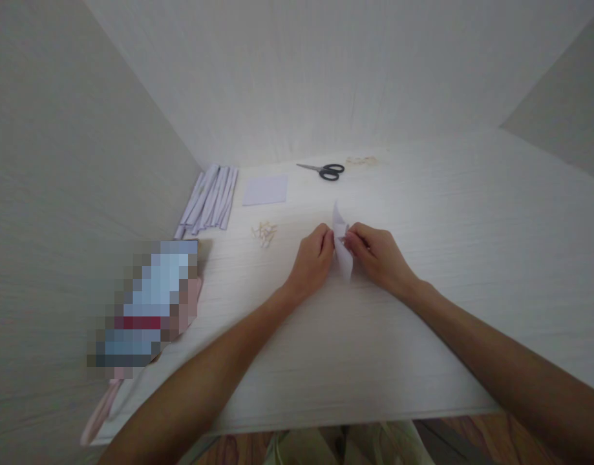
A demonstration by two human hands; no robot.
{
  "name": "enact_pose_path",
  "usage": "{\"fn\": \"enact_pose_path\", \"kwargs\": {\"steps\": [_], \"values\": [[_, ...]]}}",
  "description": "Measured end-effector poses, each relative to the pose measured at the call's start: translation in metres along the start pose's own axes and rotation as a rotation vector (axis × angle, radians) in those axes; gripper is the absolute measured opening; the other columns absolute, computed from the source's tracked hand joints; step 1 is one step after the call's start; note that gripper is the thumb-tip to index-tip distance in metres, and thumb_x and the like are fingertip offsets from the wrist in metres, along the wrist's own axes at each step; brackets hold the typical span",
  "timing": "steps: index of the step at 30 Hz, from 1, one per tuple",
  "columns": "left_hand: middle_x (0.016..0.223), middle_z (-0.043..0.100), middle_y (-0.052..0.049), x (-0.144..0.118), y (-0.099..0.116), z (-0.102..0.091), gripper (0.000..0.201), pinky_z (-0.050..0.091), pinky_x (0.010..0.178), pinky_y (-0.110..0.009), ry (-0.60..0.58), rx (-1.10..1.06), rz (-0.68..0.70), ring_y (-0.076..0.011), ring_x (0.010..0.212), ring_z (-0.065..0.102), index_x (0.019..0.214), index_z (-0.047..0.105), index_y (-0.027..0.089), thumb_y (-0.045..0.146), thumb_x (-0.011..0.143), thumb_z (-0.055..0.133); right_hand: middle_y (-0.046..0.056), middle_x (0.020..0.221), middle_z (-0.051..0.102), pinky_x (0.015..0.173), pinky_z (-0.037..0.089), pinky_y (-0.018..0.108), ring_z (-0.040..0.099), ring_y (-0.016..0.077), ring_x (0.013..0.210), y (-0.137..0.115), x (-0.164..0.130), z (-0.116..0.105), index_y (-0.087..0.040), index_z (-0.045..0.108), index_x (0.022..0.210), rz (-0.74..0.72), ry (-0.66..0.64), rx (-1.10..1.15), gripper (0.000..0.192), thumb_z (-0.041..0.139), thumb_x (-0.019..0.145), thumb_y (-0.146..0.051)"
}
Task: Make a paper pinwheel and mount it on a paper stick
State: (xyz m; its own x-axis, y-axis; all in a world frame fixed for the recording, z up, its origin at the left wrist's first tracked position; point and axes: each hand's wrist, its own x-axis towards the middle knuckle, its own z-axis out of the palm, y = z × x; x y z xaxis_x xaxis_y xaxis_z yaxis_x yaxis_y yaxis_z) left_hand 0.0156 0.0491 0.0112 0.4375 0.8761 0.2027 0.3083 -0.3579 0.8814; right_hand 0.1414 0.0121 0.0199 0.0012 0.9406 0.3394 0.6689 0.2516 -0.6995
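A small white sheet of paper [344,261] is held up on edge over the middle of the table, slightly bent. My left hand [314,255] pinches it from the left side, fingers closed. From the right, my right hand [374,250] also grips the paper, thumb and fingertips pressed together. Whether anything tiny sits between the right fingertips cannot be made out. Left of the hands lies a small pile of short pale sticks [265,233]. Beyond them rests a flat stack of square white paper [265,190].
Black-handled scissors [328,171] lie near the back wall, beside scattered small pale bits [363,161]. Several rolled paper tubes [210,199] are bunched at the back left. A blurred-out object [156,297] with a pink strap [100,413] sits along the left wall.
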Motion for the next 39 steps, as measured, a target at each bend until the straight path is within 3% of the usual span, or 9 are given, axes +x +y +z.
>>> {"fn": "enact_pose_path", "kwargs": {"steps": [7, 12, 16, 28, 34, 39], "values": [[0.054, 0.036, 0.004, 0.0000, 0.0006, -0.0009, 0.023, 0.025, 0.048, -0.022, -0.008, -0.014, -0.008, -0.0084, 0.051, 0.034, 0.059, 0.034, 0.018, 0.026, 0.081, 0.031, -0.002, 0.049, 0.045, 0.047, 0.028, 0.023, 0.039, 0.0088, 0.046, 0.0003, -0.0003, 0.0002, -0.017, 0.043, 0.054, 0.041, 0.028, 0.015, 0.031, 0.035, 0.082, -0.028], [0.052, 0.034, 0.004, 0.0013, -0.0012, -0.0020, 0.025, 0.025, 0.048, -0.022, 0.047, -0.049, -0.042, -0.0082, 0.050, 0.033, 0.059, 0.034, 0.018, 0.029, 0.081, 0.032, -0.001, 0.058, 0.051, 0.047, 0.032, 0.021, 0.044, 0.0093, 0.051, 0.0005, -0.0030, -0.0011, -0.016, 0.051, 0.073, -0.013, 0.085, 0.094, 0.009, 0.047, 0.076, -0.024], [0.052, 0.035, 0.004, 0.0010, -0.0008, -0.0019, 0.025, 0.025, 0.048, -0.022, 0.044, -0.060, -0.050, -0.0083, 0.050, 0.034, 0.059, 0.034, 0.018, 0.028, 0.081, 0.032, -0.001, 0.060, 0.052, 0.048, 0.032, 0.021, 0.044, 0.0094, 0.052, 0.0018, -0.0026, -0.0004, -0.017, 0.051, 0.072, -0.050, 0.093, 0.072, 0.006, 0.048, 0.075, -0.021], [0.055, 0.039, 0.003, 0.0009, -0.0010, -0.0011, 0.021, 0.027, 0.051, -0.023, -0.001, 0.020, 0.011, -0.0093, 0.053, 0.037, 0.061, 0.037, 0.018, 0.023, 0.080, 0.031, -0.001, 0.052, 0.047, 0.047, 0.027, 0.023, 0.039, 0.0091, 0.048, 0.0014, 0.0008, 0.0028, -0.017, 0.041, 0.056, -0.048, -0.046, -0.055, 0.029, 0.035, 0.083, -0.026], [0.054, 0.036, 0.004, 0.0003, 0.0010, -0.0024, 0.021, 0.026, 0.049, -0.022, 0.029, -0.076, -0.034, -0.0083, 0.051, 0.034, 0.060, 0.036, 0.018, 0.024, 0.080, 0.032, 0.000, 0.061, 0.052, 0.049, 0.032, 0.022, 0.044, 0.0092, 0.052, 0.0003, -0.0026, 0.0003, -0.017, 0.051, 0.075, -0.085, 0.065, 0.042, 0.007, 0.046, 0.077, -0.022], [0.054, 0.036, 0.004, 0.0002, 0.0023, -0.0028, 0.021, 0.026, 0.048, -0.022, 0.013, -0.079, -0.036, -0.0081, 0.050, 0.034, 0.060, 0.037, 0.018, 0.024, 0.079, 0.033, 0.001, 0.065, 0.053, 0.051, 0.033, 0.022, 0.044, 0.0101, 0.055, 0.0005, -0.0036, 0.0008, -0.017, 0.050, 0.074, -0.100, 0.065, 0.008, 0.006, 0.046, 0.078, -0.021]]}}
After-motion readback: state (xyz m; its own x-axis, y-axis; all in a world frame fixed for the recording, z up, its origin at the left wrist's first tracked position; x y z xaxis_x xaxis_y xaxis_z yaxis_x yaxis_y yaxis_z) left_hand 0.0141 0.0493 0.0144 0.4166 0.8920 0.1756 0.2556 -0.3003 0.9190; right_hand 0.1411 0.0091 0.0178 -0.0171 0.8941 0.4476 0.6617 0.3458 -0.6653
